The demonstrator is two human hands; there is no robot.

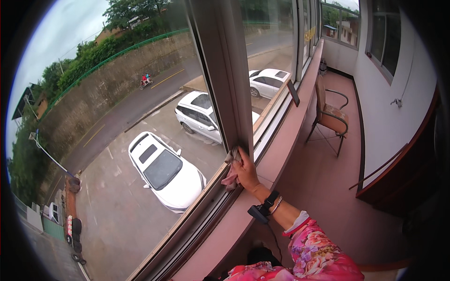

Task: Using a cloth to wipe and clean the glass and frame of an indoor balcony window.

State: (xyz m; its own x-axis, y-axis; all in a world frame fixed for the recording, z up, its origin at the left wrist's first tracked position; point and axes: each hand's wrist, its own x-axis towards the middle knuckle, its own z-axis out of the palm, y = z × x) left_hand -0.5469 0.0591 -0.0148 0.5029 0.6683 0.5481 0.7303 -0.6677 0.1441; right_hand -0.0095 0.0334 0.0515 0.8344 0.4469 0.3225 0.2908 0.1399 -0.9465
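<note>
1. In the foreground, a flowered pink sleeve [323, 248] is framing the right forearm, with a dark wrist device [258, 213] trailing a cord [276, 236] that could be snagging on the ledge's edge.
2. The right hand [247, 173] is pinching a crumpled cloth [232, 181], fingers closing over its folds; the left hand is not showing.
3. The pink-and-grey cloth is bunching at the foot of an upright window post [236, 93], beside the lower track. It is looking light, limp and hard to break, and is probably best held by a thick fold, with a loose corner hanging free; whether it is damp, one cannot tell.
4. The post is standing directly in the way beyond the fingers, while the grooved window track [199, 220] is running below, its ridges likely catching soft fabric.
5. Alongside, a pinkish ledge [224, 232] is stretching away toward a dark, flat device [293, 93] leaning near the window; past it, a chair [335, 124] is occupying the walkway.
6. Outside, white cars [168, 175] are sitting below, and a motorbike [146, 83] is carrying riders along the road.
</note>
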